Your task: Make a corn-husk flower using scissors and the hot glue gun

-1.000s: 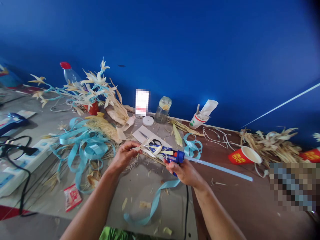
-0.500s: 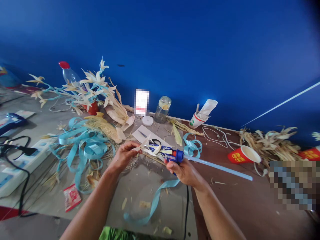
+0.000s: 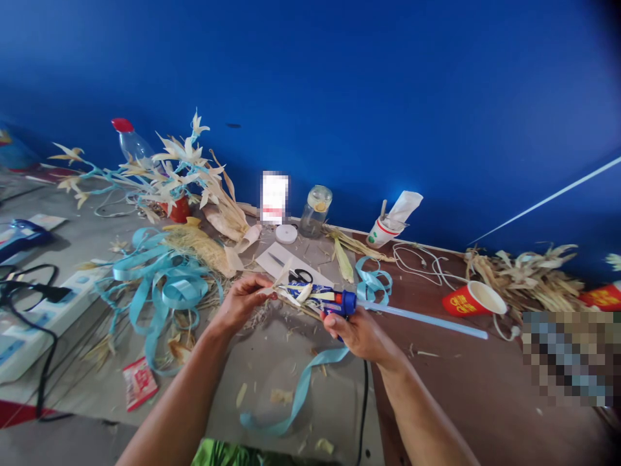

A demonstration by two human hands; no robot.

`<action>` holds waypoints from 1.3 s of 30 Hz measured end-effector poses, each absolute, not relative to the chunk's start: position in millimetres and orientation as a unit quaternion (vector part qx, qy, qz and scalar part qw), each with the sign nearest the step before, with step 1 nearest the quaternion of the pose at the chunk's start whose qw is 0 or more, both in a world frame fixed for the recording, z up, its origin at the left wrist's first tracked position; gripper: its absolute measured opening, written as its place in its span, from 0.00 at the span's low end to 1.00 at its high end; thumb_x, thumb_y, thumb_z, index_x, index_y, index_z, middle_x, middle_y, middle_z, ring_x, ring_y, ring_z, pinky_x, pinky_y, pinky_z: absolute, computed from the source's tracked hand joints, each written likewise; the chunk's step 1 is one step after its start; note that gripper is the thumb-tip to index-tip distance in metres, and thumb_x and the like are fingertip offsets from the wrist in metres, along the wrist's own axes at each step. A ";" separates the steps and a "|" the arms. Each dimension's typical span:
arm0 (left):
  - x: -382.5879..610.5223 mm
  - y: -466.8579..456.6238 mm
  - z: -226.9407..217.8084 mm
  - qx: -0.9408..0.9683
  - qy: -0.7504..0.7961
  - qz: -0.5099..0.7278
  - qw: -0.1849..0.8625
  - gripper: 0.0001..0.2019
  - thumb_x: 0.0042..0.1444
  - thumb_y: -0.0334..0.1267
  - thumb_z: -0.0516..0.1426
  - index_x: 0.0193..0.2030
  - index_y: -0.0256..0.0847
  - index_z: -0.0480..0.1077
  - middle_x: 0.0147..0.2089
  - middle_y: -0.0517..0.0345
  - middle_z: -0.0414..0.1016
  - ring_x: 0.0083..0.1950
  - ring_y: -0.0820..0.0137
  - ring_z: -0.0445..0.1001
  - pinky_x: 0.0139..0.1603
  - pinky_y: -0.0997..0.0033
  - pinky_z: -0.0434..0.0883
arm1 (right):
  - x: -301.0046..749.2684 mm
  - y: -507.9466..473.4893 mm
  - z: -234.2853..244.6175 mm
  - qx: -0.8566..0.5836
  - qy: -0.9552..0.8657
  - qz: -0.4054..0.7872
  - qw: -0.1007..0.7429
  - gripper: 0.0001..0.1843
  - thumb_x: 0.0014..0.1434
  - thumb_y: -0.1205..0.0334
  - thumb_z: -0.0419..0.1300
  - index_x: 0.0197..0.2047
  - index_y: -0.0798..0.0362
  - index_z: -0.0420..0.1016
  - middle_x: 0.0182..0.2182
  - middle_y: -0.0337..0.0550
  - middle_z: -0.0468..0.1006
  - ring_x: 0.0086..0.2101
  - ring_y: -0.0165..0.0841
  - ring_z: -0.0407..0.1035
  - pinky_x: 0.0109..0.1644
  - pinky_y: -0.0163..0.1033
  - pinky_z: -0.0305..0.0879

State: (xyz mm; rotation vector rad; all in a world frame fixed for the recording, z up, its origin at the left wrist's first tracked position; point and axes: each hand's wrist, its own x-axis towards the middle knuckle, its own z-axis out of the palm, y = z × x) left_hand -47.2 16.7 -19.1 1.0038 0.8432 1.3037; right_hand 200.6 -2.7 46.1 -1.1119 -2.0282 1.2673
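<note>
My right hand [image 3: 358, 333] is wrapped round a blue hot glue gun [image 3: 345, 303]. A long translucent glue stick [image 3: 431, 320] juts out of its back to the right. The gun's nozzle end points left, toward the pale corn husk piece [image 3: 283, 279] pinched in the fingers of my left hand [image 3: 246, 301]. Whether the nozzle touches the husk I cannot tell. Just behind the gun, black-handled scissors [image 3: 301, 276] rest on a white card [image 3: 274, 257]. A light blue ribbon [image 3: 301, 393] trails over the board below my hands.
Tangled blue ribbon [image 3: 184, 291] and a power strip [image 3: 53, 317] lie at left. Husk flowers [image 3: 182, 152] stand behind them. A glass jar [image 3: 316, 210], a white cup [image 3: 383, 232] and a red paper cup [image 3: 473, 299] stand further back and right. A black cord [image 3: 365, 408] runs down the front.
The back end of the glue stick has risen slightly as the glue gun tilts a little. Both hands keep nearly the same place and grip.
</note>
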 end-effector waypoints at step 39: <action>-44.4 14.0 -11.4 0.416 0.389 0.547 0.613 0.07 0.39 0.34 0.66 0.27 0.37 0.74 0.27 0.57 0.75 0.27 0.73 0.70 0.30 0.75 0.63 | 202.9 -2.5 50.5 -0.414 -0.747 0.452 0.256 0.20 0.58 0.44 0.50 0.33 0.54 0.68 0.21 0.37 0.64 0.24 0.28 0.59 0.26 0.31 0.57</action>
